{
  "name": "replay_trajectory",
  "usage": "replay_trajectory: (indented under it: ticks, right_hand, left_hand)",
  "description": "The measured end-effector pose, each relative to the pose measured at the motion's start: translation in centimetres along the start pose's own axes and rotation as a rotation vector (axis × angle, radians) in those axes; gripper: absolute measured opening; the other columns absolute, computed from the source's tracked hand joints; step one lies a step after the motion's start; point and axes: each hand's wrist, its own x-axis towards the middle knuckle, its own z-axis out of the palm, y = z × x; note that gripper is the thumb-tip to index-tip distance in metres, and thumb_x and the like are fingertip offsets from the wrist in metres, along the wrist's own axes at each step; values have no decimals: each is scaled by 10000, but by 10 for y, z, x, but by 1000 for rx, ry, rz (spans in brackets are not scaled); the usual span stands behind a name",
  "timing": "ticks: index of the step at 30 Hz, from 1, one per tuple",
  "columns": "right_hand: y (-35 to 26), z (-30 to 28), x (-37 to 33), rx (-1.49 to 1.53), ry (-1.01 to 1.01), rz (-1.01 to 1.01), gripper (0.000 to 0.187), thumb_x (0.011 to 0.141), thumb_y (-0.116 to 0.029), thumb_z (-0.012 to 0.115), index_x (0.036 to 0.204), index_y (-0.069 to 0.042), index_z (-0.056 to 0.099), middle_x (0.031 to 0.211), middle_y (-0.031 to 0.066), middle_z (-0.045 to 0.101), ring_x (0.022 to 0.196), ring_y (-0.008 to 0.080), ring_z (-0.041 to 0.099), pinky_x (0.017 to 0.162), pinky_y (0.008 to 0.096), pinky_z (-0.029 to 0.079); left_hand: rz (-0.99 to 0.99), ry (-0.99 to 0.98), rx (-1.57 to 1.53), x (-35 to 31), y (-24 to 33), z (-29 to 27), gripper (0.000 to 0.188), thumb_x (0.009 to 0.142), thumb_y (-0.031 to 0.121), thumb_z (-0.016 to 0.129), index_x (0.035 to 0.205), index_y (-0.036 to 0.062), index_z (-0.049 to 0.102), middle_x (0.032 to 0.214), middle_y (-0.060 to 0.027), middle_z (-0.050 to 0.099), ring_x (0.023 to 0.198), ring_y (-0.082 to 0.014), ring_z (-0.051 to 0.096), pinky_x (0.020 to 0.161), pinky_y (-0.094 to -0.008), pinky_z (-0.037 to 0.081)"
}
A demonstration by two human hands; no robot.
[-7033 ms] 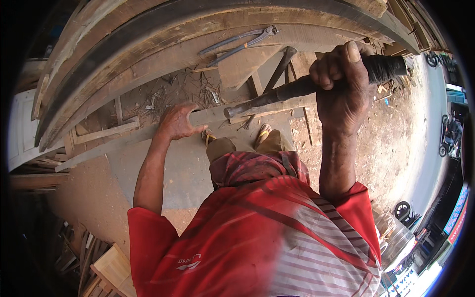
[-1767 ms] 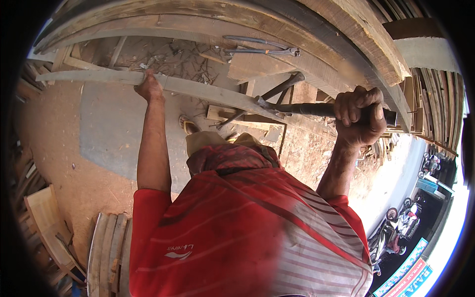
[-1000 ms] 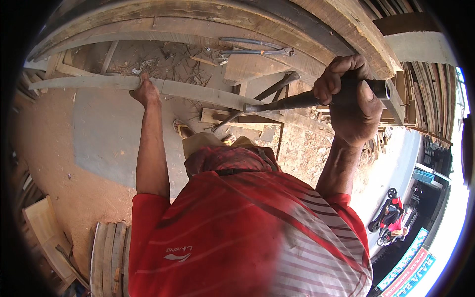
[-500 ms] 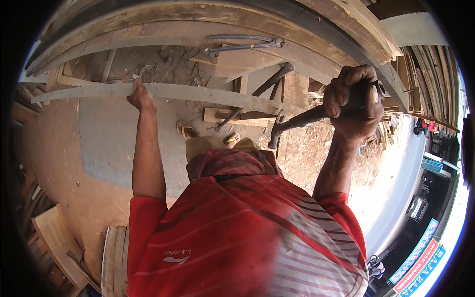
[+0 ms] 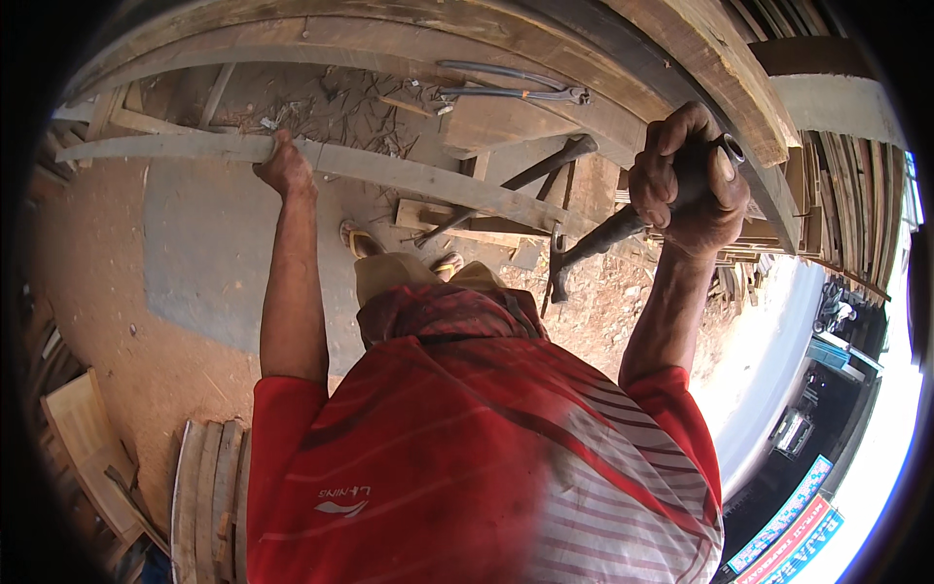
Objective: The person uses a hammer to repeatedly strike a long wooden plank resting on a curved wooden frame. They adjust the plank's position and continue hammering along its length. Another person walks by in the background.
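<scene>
My left hand [image 5: 287, 167] is closed around the edge of a long grey plank [image 5: 418, 175], left of its middle. The plank runs across in front of me, and its right end is near the hammer head. In my right hand [image 5: 693, 185] I grip a claw hammer [image 5: 605, 237] by its dark handle. Its metal head points down and left, close to the plank's end. The handle's butt sticks out above my fist. A pair of pincers [image 5: 559, 94] with dark handles lies on the wooden beam beyond the plank.
Thick beams [image 5: 389, 44] span the far side. A dark bar-like tool [image 5: 535, 167] slants behind the plank, near a wooden block [image 5: 506, 122]. Stacked boards [image 5: 209, 496] stand at lower left, more timber [image 5: 856, 195] at right. Wood scraps litter the ground; a road lies to the right.
The view has shifted slightly. The plank now slopes down more toward its right end, and the hammer head sits a little lower and to the right. Both hands keep their hold.
</scene>
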Motion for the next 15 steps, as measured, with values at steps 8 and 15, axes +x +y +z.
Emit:
replay_trajectory:
  ticks: [8, 15]
  right_hand:
    - [3, -2, 25, -174, 126, 5, 426, 985, -404, 653, 918, 7, 566, 606, 62, 478, 418, 112, 402, 368, 262, 326]
    - [55, 35, 76, -809, 317, -26, 438, 966, -455, 721, 818, -69, 578, 587, -14, 528, 455, 67, 470, 399, 237, 350]
  left_hand:
    - [-30, 48, -19, -5, 2, 1, 832, 847, 102, 783, 1439, -167, 265, 1430, -274, 495, 1264, -347, 558, 1108, -423, 451]
    - [-30, 39, -30, -4, 4, 3, 746, 846, 86, 773, 1426, -123, 353, 1403, -219, 537, 1235, -310, 575, 1088, -414, 468]
